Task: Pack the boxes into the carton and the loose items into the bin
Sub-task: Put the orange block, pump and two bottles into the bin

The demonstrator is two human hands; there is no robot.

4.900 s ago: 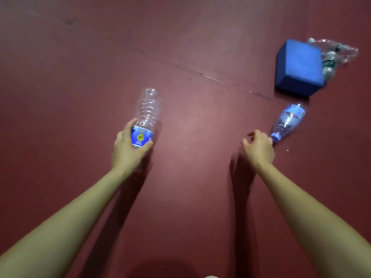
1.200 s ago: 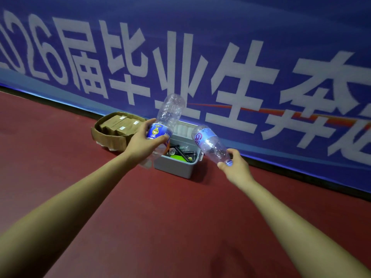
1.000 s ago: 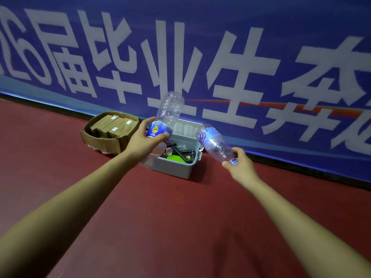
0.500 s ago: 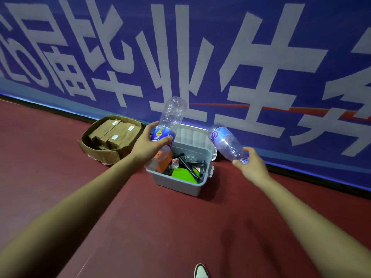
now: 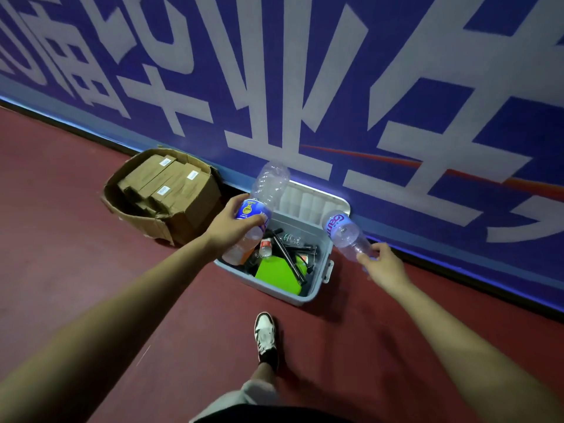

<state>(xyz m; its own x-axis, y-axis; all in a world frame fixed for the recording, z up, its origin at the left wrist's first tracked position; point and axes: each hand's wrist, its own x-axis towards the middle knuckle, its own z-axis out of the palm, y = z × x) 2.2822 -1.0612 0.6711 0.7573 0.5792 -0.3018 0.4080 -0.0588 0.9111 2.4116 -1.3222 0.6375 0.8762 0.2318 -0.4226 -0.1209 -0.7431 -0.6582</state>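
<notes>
Your right hand point(image 5: 383, 267) has lifted the second bottle point(image 5: 341, 230) off the floor point(image 5: 91, 270), and you've walked up to the bin point(image 5: 317, 288). Your left hand point(image 5: 232, 227) now holds the first bottle point(image 5: 268, 184) over its left end; your shoe point(image 5: 265, 334) has come into view.

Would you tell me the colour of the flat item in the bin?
The flat item is bright green, in the head view.

You hold two clear plastic bottles point(image 5: 270, 186) point(image 5: 341, 228). Floor: one grey plastic bin point(image 5: 276, 293), one brown cardboard carton point(image 5: 143, 224), three white-labelled brown cardboard boxes point(image 5: 180, 190) visible.
</notes>
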